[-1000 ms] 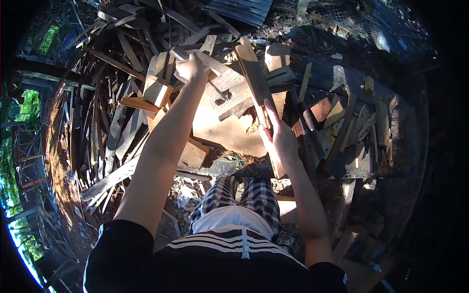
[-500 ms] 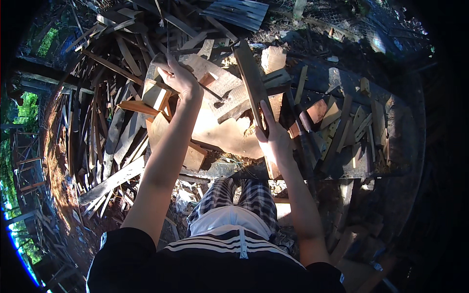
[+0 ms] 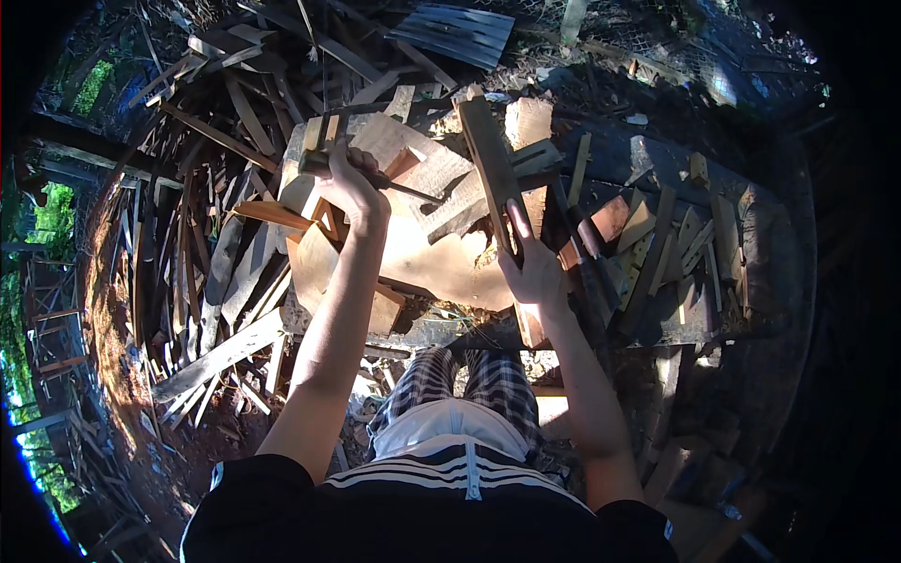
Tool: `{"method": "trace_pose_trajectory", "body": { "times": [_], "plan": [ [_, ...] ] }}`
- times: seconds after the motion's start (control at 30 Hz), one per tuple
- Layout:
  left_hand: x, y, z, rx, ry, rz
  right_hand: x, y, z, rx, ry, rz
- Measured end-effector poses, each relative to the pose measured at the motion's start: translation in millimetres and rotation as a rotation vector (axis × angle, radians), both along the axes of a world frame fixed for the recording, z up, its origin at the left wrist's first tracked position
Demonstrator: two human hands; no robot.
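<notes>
My left hand (image 3: pixel 352 188) is closed around the thick handle of a screwdriver-like tool (image 3: pixel 410 191). Its thin dark shaft points right, over a notched pale board (image 3: pixel 439 169); whether the tip touches the wood I cannot tell. My right hand (image 3: pixel 533 267) grips a long narrow wooden plank (image 3: pixel 488 164) near its lower end, thumb at its left side and index finger stretched along it. The plank slants across the pale board's right side. Beneath them is a broad, sunlit slab of wood (image 3: pixel 432 263).
Wood offcuts (image 3: pixel 648 244) lie on the dark bench top to the right. A heap of scrap slats (image 3: pixel 202 253) fills the left side. Small wooden blocks (image 3: pixel 314 253) sit by my left forearm. A corrugated sheet (image 3: pixel 455 33) lies at the far side.
My left hand has come slightly lower, and the tool in it has turned, with its handle now showing to the left. My right hand keeps hold of the plank, nearly in place.
</notes>
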State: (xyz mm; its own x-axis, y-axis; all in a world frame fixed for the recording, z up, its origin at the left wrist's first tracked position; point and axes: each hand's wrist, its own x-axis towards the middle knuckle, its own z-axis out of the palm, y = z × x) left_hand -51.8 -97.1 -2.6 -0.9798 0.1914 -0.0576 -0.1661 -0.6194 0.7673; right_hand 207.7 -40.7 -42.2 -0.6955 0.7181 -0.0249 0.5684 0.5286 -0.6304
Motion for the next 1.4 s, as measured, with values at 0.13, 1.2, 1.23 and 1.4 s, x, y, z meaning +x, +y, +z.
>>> {"method": "trace_pose_trajectory", "body": {
  "times": [0.13, 1.2, 1.23, 1.4],
  "plan": [
    [14, 5, 4, -0.067, 0.104, 0.014, -2, 4, 35, -0.333, -0.063, -0.052],
    [57, -38, 7, -0.397, 0.165, -0.070, -11, -77, 194, 0.370, 0.139, 0.624],
    [51, -45, 6, -0.490, 0.347, -0.044, -6, -79, 195, 0.375, 0.183, 0.636],
    [30, -48, -48, 0.101, 0.116, -0.232, -5, -60, 163, 0.367, -0.080, 0.538]
  ]
}}
